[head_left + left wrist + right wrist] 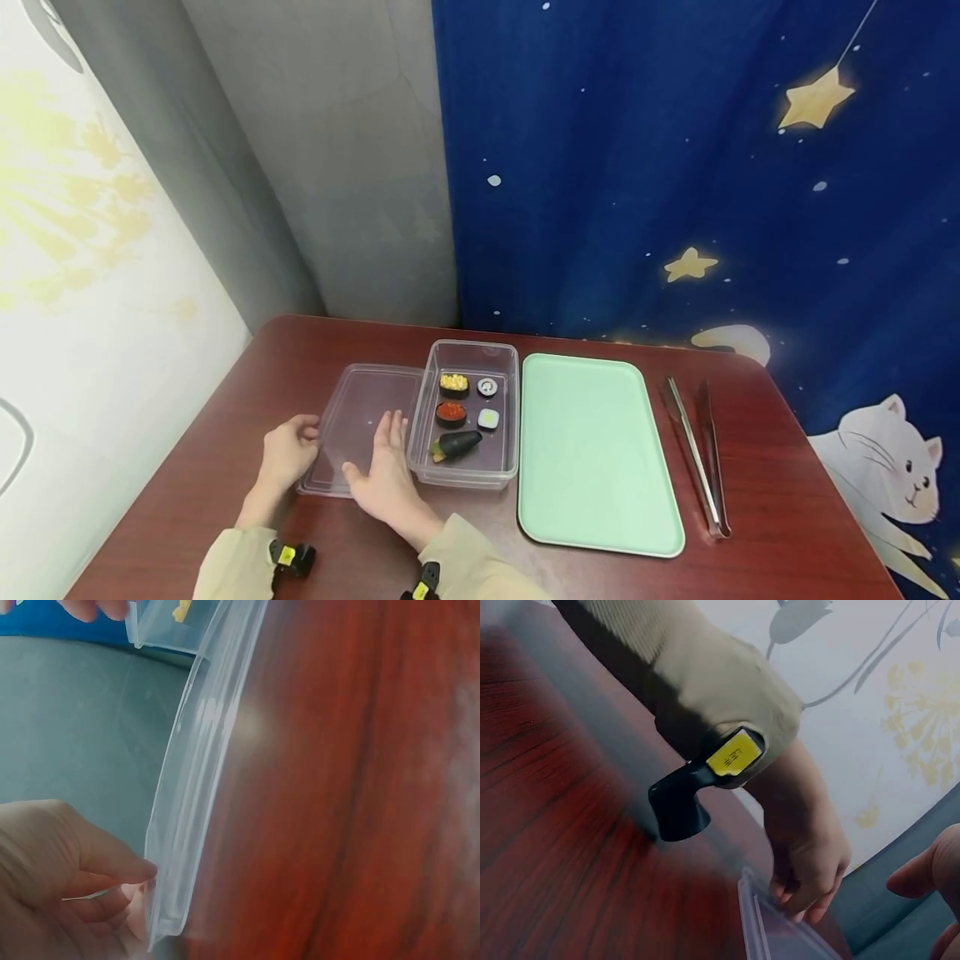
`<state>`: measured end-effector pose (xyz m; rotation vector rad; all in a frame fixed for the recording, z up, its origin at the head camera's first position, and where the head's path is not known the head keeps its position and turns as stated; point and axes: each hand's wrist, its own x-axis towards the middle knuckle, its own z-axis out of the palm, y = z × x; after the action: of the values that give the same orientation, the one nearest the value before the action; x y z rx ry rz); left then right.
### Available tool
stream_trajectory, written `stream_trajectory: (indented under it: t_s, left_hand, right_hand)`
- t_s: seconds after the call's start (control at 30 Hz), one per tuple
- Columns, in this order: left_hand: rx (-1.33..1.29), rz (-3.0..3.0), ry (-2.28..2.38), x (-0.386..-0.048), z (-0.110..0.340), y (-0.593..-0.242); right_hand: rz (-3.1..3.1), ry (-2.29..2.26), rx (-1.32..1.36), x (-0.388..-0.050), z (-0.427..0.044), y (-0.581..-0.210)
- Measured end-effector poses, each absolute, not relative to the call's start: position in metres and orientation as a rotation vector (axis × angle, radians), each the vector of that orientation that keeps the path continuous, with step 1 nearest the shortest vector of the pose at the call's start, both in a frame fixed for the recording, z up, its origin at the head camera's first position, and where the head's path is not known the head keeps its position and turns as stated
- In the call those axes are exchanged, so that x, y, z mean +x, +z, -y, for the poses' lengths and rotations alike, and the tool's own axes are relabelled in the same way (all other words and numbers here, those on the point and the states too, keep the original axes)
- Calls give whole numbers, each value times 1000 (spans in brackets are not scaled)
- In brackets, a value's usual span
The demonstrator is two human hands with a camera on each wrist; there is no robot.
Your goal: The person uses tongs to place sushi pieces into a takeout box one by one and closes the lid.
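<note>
A flat clear plastic lid (352,417) lies on the table, left of a clear plastic container. At its left edge, my left hand (287,454) pinches the rim between thumb and curled fingers, as the left wrist view shows with the hand (56,862) on the lid (195,772). My right hand (386,479) is spread with fingers straight over the lid's right side, close to the container (465,477). Inside the container sit several toy sushi pieces, among them a corn-topped one (453,382), a red roe-topped one (451,412) and a dark hand roll (459,444).
Right of the container lies a pale green tray (596,454). Metal tongs (697,462) rest farther right on the dark red table (780,483). Behind the table hang a grey curtain (360,167) and a blue star-patterned curtain (585,183).
</note>
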<state>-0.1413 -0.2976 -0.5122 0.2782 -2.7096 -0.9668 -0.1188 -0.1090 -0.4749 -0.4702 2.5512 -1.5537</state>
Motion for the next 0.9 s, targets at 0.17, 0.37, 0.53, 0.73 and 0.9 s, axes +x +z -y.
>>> stream_trajectory:
  t_s: [0.17, 0.37, 0.53, 0.73, 0.9]
  left_hand:
    - [296, 2720, -934, -134, 306, -509]
    - [268, 2747, -928, -128, 315, -507]
    - [290, 2746, -912, -126, 318, -507]
    - [312, 2769, -941, -122, 322, -505]
    - [363, 2782, -946, -118, 332, -503]
  right_hand:
    - [-2544, -1548, -386, -121, 117, -482]
    - [-2516, -1575, -270, -125, 124, -493]
    - [-2499, -1618, -211, -127, 125, -497]
    - [-2468, -1738, -142, -126, 128, -495]
    - [-2395, -1915, -81, -125, 131, -497]
